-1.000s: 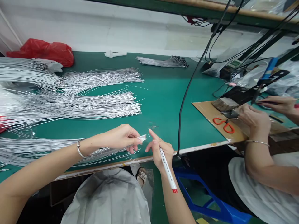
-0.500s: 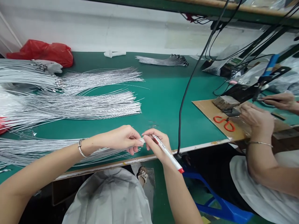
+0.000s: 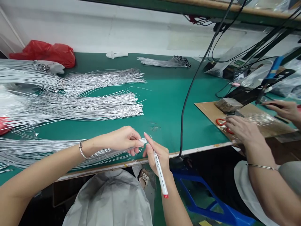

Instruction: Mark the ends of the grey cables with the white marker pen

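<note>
Near the table's front edge, my left hand (image 3: 129,139) is closed in a pinch on a few thin white wires, whose ends (image 3: 144,140) stick out past the fingertips. My right hand (image 3: 160,154) grips a white marker pen (image 3: 161,177) with a red end pointing down toward me. The right index finger reaches to the wire ends; whether it touches them I cannot tell. The pen's tip is hidden by the fingers. Under my left forearm lies a long bundle of grey-white wires (image 3: 58,145) along the table.
More wire bundles (image 3: 105,105) cover the left of the green table (image 3: 164,94). A smaller bundle (image 3: 164,61) and a red bag (image 3: 47,53) lie behind. A black cable (image 3: 185,106) hangs in front. At right, a co-worker's hand (image 3: 244,128) covers orange-handled scissors (image 3: 220,121) on cardboard.
My right hand has shifted slightly down, and the pen has swung steeper, its red end now lower and further left. My left hand keeps its pinch. The co-worker's nearer hand moved left over the scissors.
</note>
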A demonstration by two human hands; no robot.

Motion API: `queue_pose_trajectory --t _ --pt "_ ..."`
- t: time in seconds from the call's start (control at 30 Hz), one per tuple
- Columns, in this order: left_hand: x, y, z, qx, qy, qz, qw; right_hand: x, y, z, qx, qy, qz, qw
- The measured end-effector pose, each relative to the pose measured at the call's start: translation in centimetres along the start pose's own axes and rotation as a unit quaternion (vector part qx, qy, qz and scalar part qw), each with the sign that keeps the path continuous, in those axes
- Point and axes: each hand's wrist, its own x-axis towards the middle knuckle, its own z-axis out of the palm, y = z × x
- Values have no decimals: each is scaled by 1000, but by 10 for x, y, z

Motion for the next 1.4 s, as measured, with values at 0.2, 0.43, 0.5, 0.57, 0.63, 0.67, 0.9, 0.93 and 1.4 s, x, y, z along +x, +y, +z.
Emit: queue_pose_trajectory --t 0.2,0.43,0.5,0.57,0.63,0.67,0.9,0.93,1.4 --pt "-1 5 2 29 -29 15 999 12 6 -12 47 -68 84 993" --pt "10 3 4 77 -45 19 996 18 17 -7 121 -118 155 973" --pt "16 -1 6 87 -38 16 995 16 22 -8 79 -102 157 979" --pt "25 -7 7 75 -41 -2 996 14 31 -12 56 -73 169 981" --pt "35 -15 7 34 -61 -40 997 12 40 -18 95 -14 181 979" --pt "41 -20 7 10 -73 -58 996 11 45 -21 133 28 181 974" --pt "73 -52 6 -81 -157 -120 977 6 57 -22 155 70 204 964" --pt "75 -54 6 -85 -166 -123 975 5 56 -21 135 52 220 965" --pt "79 -48 5 -82 -191 -156 966 0 54 -22 -105 66 122 985"
